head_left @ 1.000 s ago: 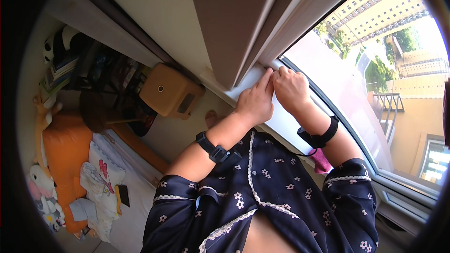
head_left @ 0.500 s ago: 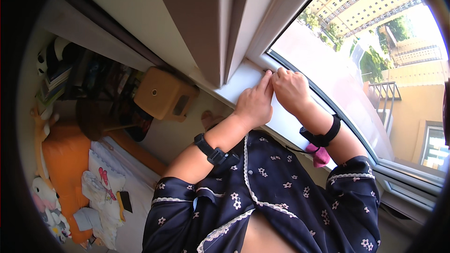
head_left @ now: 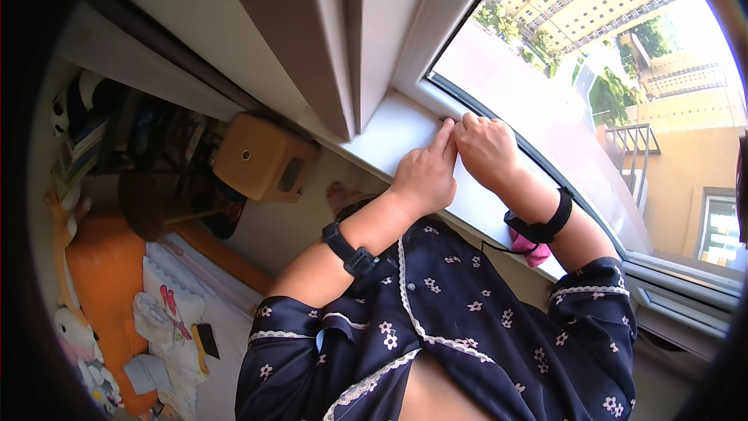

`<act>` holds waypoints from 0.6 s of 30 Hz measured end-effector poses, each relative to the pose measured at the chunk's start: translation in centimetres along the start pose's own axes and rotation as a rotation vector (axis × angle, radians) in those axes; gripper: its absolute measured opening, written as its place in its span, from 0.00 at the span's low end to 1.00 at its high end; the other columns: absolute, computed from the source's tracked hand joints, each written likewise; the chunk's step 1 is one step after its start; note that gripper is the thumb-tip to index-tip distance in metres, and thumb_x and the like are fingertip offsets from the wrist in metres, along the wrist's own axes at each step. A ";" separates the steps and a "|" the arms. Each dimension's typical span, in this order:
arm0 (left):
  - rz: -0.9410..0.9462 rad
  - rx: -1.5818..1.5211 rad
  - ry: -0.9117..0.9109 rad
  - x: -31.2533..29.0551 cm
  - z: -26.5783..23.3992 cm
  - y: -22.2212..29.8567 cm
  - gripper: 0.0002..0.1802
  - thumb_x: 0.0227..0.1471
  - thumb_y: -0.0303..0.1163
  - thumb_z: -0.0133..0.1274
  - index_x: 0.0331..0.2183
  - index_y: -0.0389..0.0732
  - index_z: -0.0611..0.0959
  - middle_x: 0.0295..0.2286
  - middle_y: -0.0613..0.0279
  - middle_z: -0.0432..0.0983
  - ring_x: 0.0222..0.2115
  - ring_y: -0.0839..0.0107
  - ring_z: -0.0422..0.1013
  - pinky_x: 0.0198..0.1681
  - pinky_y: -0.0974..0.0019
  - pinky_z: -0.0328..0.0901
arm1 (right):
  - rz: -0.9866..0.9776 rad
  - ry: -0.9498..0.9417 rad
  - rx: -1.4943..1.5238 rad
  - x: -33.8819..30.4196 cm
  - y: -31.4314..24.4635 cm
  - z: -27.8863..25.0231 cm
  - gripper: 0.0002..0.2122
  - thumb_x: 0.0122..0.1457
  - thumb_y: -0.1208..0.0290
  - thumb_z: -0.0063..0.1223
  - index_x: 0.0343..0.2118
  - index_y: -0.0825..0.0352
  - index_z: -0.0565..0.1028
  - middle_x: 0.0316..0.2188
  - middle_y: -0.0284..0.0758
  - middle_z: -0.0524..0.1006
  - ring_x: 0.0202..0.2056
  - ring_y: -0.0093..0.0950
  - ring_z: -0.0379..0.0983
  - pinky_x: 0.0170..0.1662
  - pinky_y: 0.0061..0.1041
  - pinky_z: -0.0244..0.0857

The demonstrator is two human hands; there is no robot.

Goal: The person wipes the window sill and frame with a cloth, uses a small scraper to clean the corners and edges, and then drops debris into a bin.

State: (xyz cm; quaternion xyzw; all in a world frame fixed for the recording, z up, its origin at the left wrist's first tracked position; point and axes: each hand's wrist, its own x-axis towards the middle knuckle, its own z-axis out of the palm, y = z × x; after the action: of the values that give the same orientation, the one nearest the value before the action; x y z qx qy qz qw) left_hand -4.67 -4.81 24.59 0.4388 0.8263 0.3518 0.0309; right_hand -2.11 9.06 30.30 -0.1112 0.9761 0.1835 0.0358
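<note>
My left hand (head_left: 425, 175) and my right hand (head_left: 488, 152) meet over the white windowsill (head_left: 389, 129), close to the lower edge of the window frame (head_left: 421, 82). The left index finger stretches forward beside the right fingertips, while its other fingers are curled in. My right hand has its fingers bent and pressed together, knuckles up. A tiny dark spot shows at the fingertips; whatever is between them is too small to make out. Black straps circle both forearms. A pink cloth (head_left: 530, 249) lies on the sill, partly behind my right forearm.
A tan plastic stool (head_left: 261, 156) stands on the floor to the left. Beyond it is a bed with orange bedding (head_left: 105, 288), clothes (head_left: 160, 320) and plush toys (head_left: 74, 335). A curtain or wall edge (head_left: 312, 39) rises ahead. Buildings show through the glass.
Both hands have shifted slightly along the sill, away from the window's corner and toward the pink cloth. They stay together in nearly the same pose. The view has tilted a little.
</note>
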 end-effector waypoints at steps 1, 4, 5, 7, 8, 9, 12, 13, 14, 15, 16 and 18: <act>-0.019 0.007 -0.022 0.0 0.0 0.1 0.32 0.35 0.24 0.48 0.49 0.32 0.67 0.51 0.42 0.60 0.24 0.53 0.72 0.30 0.56 0.68 | -0.013 -0.009 0.003 0.0 0.0 0.1 0.05 0.49 0.72 0.47 0.27 0.65 0.74 0.25 0.31 0.72 0.26 0.24 0.72 0.26 0.22 0.63; 0.009 -0.016 -0.007 0.0 0.4 0.1 0.33 0.35 0.24 0.48 0.49 0.32 0.67 0.51 0.42 0.60 0.24 0.53 0.72 0.29 0.56 0.68 | -0.011 -0.011 -0.015 -0.4 0.1 0.2 0.05 0.49 0.72 0.47 0.26 0.65 0.74 0.25 0.32 0.72 0.26 0.24 0.72 0.26 0.22 0.63; 0.011 -0.019 -0.009 0.0 0.5 0.2 0.33 0.35 0.24 0.48 0.49 0.32 0.67 0.51 0.42 0.60 0.24 0.53 0.72 0.29 0.56 0.68 | -0.009 -0.014 -0.015 -0.6 0.2 0.3 0.05 0.49 0.72 0.47 0.26 0.65 0.74 0.25 0.32 0.72 0.26 0.24 0.72 0.26 0.22 0.63; 0.000 -0.027 -0.063 0.0 0.6 0.6 0.33 0.35 0.25 0.48 0.49 0.32 0.67 0.51 0.42 0.60 0.23 0.52 0.72 0.29 0.55 0.68 | 0.006 0.000 -0.018 -1.1 0.3 0.4 0.05 0.48 0.72 0.47 0.26 0.66 0.74 0.25 0.32 0.72 0.26 0.24 0.73 0.26 0.22 0.63; 0.002 -0.029 -0.065 0.0 0.7 0.8 0.33 0.35 0.25 0.48 0.49 0.32 0.67 0.51 0.42 0.60 0.23 0.52 0.72 0.29 0.55 0.68 | 0.008 -0.003 -0.018 -1.3 0.4 0.4 0.05 0.48 0.72 0.47 0.26 0.66 0.74 0.25 0.32 0.72 0.26 0.24 0.73 0.26 0.22 0.63; -0.002 -0.029 -0.074 0.1 0.7 1.0 0.33 0.35 0.25 0.48 0.49 0.32 0.67 0.51 0.41 0.59 0.22 0.52 0.72 0.29 0.55 0.68 | 0.006 -0.004 -0.015 -1.4 0.5 0.4 0.05 0.48 0.72 0.47 0.26 0.66 0.73 0.25 0.32 0.72 0.26 0.24 0.73 0.26 0.22 0.63; 0.004 -0.031 -0.088 0.1 0.8 1.5 0.32 0.35 0.25 0.48 0.48 0.32 0.67 0.51 0.41 0.59 0.22 0.52 0.72 0.29 0.54 0.68 | 0.014 -0.016 -0.009 -2.0 0.6 0.5 0.05 0.49 0.72 0.47 0.26 0.66 0.73 0.25 0.32 0.72 0.26 0.24 0.73 0.27 0.22 0.63; 0.010 -0.030 -0.088 0.0 0.9 1.5 0.32 0.35 0.25 0.48 0.48 0.32 0.68 0.51 0.40 0.59 0.22 0.52 0.72 0.29 0.54 0.68 | 0.020 -0.023 -0.009 -2.2 0.7 0.5 0.05 0.49 0.72 0.47 0.26 0.65 0.73 0.25 0.32 0.72 0.26 0.24 0.73 0.27 0.22 0.63; 0.013 -0.032 -0.091 0.0 1.0 1.6 0.32 0.35 0.25 0.48 0.48 0.32 0.68 0.51 0.40 0.59 0.22 0.52 0.72 0.29 0.54 0.68 | 0.024 -0.025 -0.009 -2.4 0.7 0.6 0.05 0.49 0.72 0.47 0.26 0.65 0.73 0.25 0.32 0.72 0.26 0.24 0.73 0.27 0.22 0.63; 0.043 -0.042 -0.088 0.0 1.3 1.5 0.32 0.36 0.26 0.47 0.48 0.30 0.66 0.51 0.37 0.58 0.21 0.52 0.72 0.28 0.54 0.68 | 0.023 -0.019 -0.012 -2.7 0.8 0.6 0.05 0.49 0.72 0.46 0.26 0.65 0.73 0.25 0.32 0.72 0.26 0.24 0.72 0.27 0.22 0.63; 0.071 -0.052 -0.085 0.0 1.6 1.5 0.32 0.37 0.27 0.46 0.49 0.28 0.65 0.51 0.35 0.58 0.19 0.51 0.71 0.26 0.54 0.67 | 0.020 -0.012 -0.014 -2.9 0.8 0.6 0.05 0.49 0.72 0.46 0.26 0.65 0.73 0.25 0.32 0.72 0.26 0.24 0.72 0.27 0.22 0.63; 0.069 -0.050 -0.095 -0.1 1.9 1.7 0.32 0.37 0.26 0.46 0.49 0.28 0.65 0.51 0.34 0.58 0.19 0.52 0.71 0.26 0.54 0.67 | 0.015 -0.003 -0.021 -3.2 0.8 1.0 0.05 0.49 0.72 0.46 0.26 0.65 0.73 0.25 0.32 0.71 0.26 0.24 0.72 0.27 0.22 0.63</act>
State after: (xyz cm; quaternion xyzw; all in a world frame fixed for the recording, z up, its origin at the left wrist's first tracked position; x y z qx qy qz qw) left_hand -2.75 -3.20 24.12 0.4824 0.7991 0.3522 0.0688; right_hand 0.87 10.83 30.06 -0.1040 0.9749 0.1941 0.0346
